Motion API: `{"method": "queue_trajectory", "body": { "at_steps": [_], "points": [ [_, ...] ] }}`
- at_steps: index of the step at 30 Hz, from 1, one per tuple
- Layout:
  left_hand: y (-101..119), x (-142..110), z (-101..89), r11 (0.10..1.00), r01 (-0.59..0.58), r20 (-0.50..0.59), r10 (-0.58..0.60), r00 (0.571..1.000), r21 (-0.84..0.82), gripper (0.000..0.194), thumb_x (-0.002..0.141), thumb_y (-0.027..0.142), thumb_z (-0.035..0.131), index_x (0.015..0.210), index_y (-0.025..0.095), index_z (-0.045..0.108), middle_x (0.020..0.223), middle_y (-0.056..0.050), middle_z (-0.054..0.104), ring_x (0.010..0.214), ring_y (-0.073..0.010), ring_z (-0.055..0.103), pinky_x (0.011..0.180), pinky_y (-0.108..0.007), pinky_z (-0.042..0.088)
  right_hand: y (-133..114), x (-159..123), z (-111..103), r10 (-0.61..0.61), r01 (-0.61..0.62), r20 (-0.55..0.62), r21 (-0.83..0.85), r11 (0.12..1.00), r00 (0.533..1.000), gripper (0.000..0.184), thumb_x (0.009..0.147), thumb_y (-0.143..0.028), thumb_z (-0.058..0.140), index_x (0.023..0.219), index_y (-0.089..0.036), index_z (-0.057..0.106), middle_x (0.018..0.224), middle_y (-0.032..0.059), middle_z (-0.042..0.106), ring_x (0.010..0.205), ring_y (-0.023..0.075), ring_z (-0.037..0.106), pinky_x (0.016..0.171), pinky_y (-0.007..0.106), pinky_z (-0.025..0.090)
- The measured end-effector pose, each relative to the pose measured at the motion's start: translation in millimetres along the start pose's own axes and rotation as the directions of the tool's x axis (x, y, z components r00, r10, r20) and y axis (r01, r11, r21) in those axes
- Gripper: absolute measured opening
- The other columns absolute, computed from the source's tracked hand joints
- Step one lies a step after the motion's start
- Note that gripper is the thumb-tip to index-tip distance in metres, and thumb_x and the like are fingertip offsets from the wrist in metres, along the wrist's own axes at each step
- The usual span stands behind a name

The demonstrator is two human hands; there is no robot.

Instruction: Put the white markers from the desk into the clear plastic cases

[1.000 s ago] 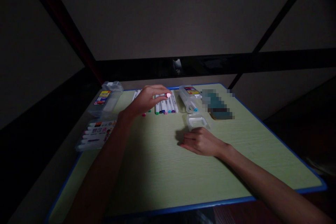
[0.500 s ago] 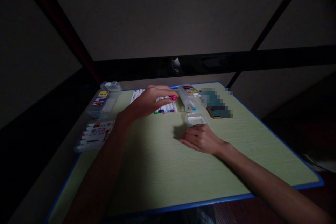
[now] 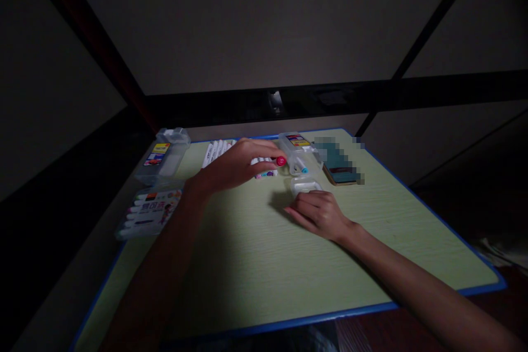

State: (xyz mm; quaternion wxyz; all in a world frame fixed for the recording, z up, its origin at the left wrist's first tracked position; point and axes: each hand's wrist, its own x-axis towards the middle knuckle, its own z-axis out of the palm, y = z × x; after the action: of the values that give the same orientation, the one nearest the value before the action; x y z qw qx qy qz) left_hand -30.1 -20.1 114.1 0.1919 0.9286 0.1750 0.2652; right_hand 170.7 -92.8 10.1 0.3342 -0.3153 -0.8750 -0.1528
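My left hand (image 3: 241, 166) pinches a marker with a red cap (image 3: 281, 161), its capped end turned toward me and its body largely hidden. It hovers over a row of white markers (image 3: 217, 149) with coloured ends, covering the middle of the row. Just right of the red cap lies an open clear plastic marker case (image 3: 292, 155), with a blue-capped marker (image 3: 304, 170) inside. My right hand (image 3: 317, 213) has its fingers curled over the near edge of the case's lid part (image 3: 304, 182); the fingertips are hidden.
At the table's left side lie another clear case (image 3: 167, 159) with a yellow and blue label and a packed marker set (image 3: 150, 212). A phone-like dark green item (image 3: 340, 162), partly pixelated, lies at the right. The pale green table (image 3: 264, 269) has a blue rim and stands against a wall.
My left hand has moved slightly right and toward me with the red-capped marker, closer to the open case. My right hand stays in nearly the same place.
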Motion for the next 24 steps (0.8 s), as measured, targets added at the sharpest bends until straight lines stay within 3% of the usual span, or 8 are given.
{"method": "queue_trajectory", "body": {
  "at_steps": [6,14,19,24],
  "points": [
    [7,3,2.3,0.998,-0.015,0.062,0.018,0.998,-0.054,0.02,0.084,0.029,0.052,0.089,0.017,0.067,0.094,-0.006,0.068,0.09,-0.0166,0.062,0.084,-0.028,0.046,-1,-1,-1,0.052,-0.05,-0.031,0.042,0.998,0.998,0.03,0.088,-0.022,0.045,0.061,-0.015,0.056,0.054,-0.0006,0.052,0.048,0.0083,0.043,0.049,0.023,0.029],
    [21,7,14.8,0.985,-0.06,0.197,0.091,0.976,-0.16,0.019,0.086,0.021,0.047,0.088,0.018,0.066,0.094,-0.004,0.067,0.089,-0.014,0.06,0.081,-0.024,0.046,-2,-3,0,0.28,-0.257,-0.106,0.194,0.947,0.954,0.017,0.086,-0.031,0.05,0.081,-0.015,0.055,0.058,-0.0008,0.056,0.048,0.0088,0.048,0.049,0.02,0.037],
    [29,10,19.7,0.971,-0.059,0.254,0.118,0.96,-0.23,0.019,0.086,0.02,0.047,0.086,0.017,0.066,0.092,-0.006,0.067,0.088,-0.0147,0.059,0.081,-0.026,0.045,-2,-2,2,0.205,-0.181,-0.124,0.179,0.967,0.971,0.018,0.088,-0.032,0.048,0.08,-0.016,0.052,0.057,-0.0009,0.056,0.046,0.009,0.047,0.046,0.021,0.034],
    [33,13,23.1,0.955,-0.087,0.288,0.172,0.942,-0.285,0.019,0.086,0.016,0.047,0.092,0.012,0.065,0.093,-0.008,0.065,0.087,-0.0135,0.058,0.081,-0.025,0.044,-2,-4,4,0.147,-0.113,-0.181,0.187,0.976,0.972,0.009,0.087,-0.025,0.048,0.087,-0.017,0.052,0.064,-0.0003,0.061,0.051,0.0099,0.052,0.05,0.021,0.038]
  ]
}}
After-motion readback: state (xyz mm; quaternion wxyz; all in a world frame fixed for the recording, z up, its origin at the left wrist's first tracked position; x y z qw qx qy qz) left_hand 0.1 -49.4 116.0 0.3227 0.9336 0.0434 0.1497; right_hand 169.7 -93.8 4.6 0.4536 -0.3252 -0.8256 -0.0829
